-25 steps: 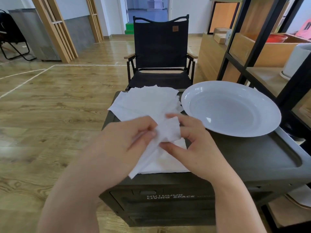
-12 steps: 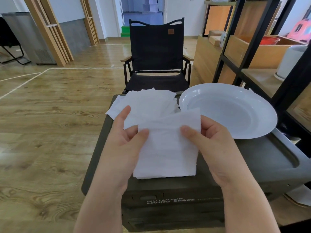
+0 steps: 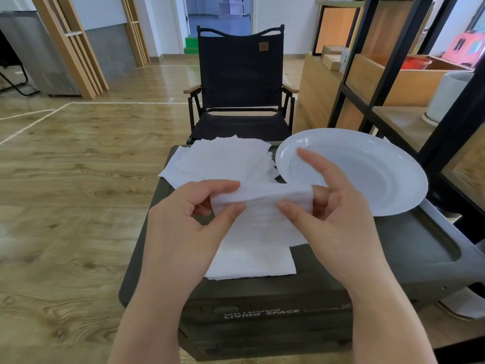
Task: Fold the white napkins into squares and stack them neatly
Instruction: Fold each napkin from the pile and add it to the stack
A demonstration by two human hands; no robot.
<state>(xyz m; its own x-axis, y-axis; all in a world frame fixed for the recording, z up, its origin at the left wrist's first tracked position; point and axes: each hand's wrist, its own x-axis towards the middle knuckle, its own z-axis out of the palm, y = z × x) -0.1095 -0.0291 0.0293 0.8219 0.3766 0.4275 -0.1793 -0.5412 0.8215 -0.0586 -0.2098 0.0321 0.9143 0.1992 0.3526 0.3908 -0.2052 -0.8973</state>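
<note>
Box top (image 3: 409, 248): my left hand (image 3: 183, 227) and right hand (image 3: 333, 219) both pinching napkin (image 3: 262, 206), mid-fold, over stack (image 3: 252, 264)

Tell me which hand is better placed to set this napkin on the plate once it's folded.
Right, probably. The right hand pinches the napkin directly beside the white plate, its index finger already over the rim. The left hand pinches the far end and would have to cross over.
</note>
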